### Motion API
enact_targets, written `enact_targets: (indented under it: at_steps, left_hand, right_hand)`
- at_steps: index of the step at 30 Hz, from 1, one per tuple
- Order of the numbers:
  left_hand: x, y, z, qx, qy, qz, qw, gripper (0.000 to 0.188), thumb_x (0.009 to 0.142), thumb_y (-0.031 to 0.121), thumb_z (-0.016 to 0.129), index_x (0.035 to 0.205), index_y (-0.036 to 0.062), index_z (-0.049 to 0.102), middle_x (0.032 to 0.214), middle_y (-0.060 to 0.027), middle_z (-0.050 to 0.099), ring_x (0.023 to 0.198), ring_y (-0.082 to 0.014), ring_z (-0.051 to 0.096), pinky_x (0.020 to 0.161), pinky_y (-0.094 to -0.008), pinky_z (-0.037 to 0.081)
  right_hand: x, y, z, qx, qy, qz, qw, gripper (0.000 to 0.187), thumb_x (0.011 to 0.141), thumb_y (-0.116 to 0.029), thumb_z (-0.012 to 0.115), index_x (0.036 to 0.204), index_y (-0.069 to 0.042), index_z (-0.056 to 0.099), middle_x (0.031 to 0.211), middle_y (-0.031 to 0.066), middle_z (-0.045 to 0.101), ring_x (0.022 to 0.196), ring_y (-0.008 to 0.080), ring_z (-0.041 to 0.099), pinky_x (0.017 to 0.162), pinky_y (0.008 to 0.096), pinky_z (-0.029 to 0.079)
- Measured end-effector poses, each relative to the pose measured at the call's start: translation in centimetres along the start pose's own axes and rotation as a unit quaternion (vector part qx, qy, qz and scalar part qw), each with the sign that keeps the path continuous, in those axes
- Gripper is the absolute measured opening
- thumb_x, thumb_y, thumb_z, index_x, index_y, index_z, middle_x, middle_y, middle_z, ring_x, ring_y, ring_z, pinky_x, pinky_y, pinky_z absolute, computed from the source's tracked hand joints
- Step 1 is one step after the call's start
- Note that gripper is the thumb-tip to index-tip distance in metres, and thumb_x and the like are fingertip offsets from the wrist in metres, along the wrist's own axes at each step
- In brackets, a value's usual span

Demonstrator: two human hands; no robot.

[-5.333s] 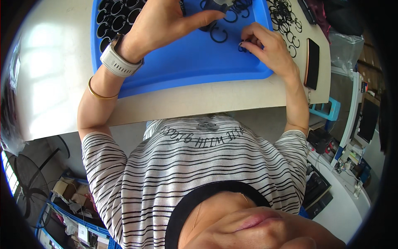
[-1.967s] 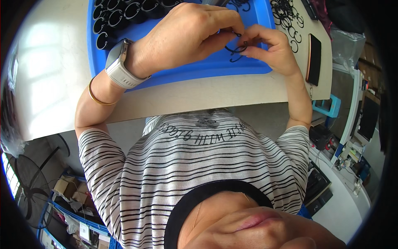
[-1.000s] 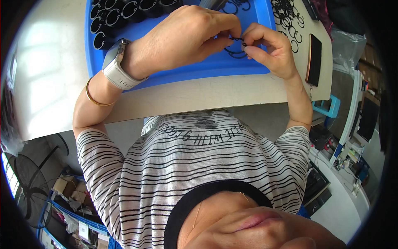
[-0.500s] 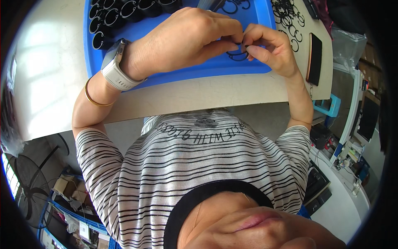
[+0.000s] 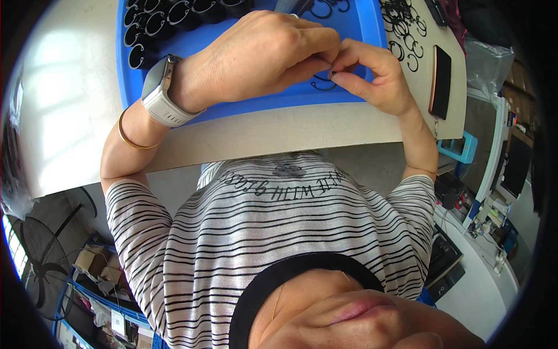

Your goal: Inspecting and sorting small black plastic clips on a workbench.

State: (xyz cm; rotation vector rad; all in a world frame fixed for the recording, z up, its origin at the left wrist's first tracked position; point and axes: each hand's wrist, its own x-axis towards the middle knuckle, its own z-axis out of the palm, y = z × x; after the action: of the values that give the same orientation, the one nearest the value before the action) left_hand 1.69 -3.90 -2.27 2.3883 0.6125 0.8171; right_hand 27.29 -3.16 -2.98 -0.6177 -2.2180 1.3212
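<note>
My left hand (image 5: 264, 55) and my right hand (image 5: 369, 75) meet fingertip to fingertip above the near edge of a blue tray (image 5: 244, 104). Together they pinch a small black ring (image 5: 322, 78), mostly hidden by the fingers. My left wrist carries a pale watch (image 5: 160, 93) and a thin gold bangle (image 5: 131, 136). Several black cylinders with rings on top (image 5: 168, 20) stand at the tray's far left. More black rings (image 5: 325, 9) lie on the tray beyond my hands.
Loose black rings (image 5: 404, 29) lie on the pale table (image 5: 261, 131) right of the tray, beside a dark phone (image 5: 440, 81). A fan (image 5: 40, 262) and boxes sit on the floor at lower left. Equipment crowds a white bench at right.
Both hands left the tray surface, where they had been picking among rings, and came together holding a ring. In the last second they have barely shifted.
</note>
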Motion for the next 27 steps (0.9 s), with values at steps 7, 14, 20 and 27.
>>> enact_targets:
  at_steps: [7,14,20,27]
  left_hand:
    - [-0.1,0.1,0.1,-0.013,0.015,-0.009,1.0,0.016,0.09,0.007,0.075,0.103,0.0035,0.067,0.085,-0.0088,0.069,0.075,-0.0242,0.071,0.066,-0.0334,0.057]
    - [0.0,0.3,-0.2,-0.019,-0.009,-0.032,0.999,0.027,0.09,0.007,0.075,0.115,0.0053,0.065,0.085,-0.0081,0.07,0.076,-0.0234,0.072,0.066,-0.0329,0.058]
    - [-0.1,0.6,-0.3,-0.058,-0.011,-0.078,0.995,0.029,0.09,0.005,0.074,0.118,0.0054,0.065,0.079,-0.0077,0.07,0.073,-0.0223,0.072,0.068,-0.0314,0.058]
    - [-0.1,0.0,-0.1,-0.059,0.031,-0.068,0.995,0.024,0.092,0.002,0.072,0.115,0.0038,0.066,0.088,-0.009,0.074,0.081,-0.0218,0.075,0.075,-0.0313,0.06]
  right_hand:
    - [-0.1,0.3,0.0,-0.026,0.032,-0.02,0.999,0.01,0.094,-0.006,0.071,0.098,0.003,0.067,0.09,0.0062,0.067,0.08,0.0151,0.066,0.073,0.0272,0.054]
    - [-0.7,0.8,-0.2,0.071,0.058,0.041,0.995,0.013,0.098,-0.011,0.068,0.099,0.002,0.068,0.093,0.005,0.07,0.076,0.0107,0.064,0.07,0.0243,0.054]
    - [-0.3,0.5,-0.7,0.121,0.036,0.055,0.991,0.013,0.099,-0.011,0.067,0.1,0.002,0.07,0.093,0.0067,0.071,0.074,0.0107,0.064,0.069,0.0241,0.054]
    - [-0.3,1.2,-0.7,0.083,-0.014,0.002,0.996,0.013,0.094,-0.007,0.073,0.102,0.003,0.071,0.097,0.0077,0.073,0.09,0.015,0.07,0.081,0.0273,0.057]
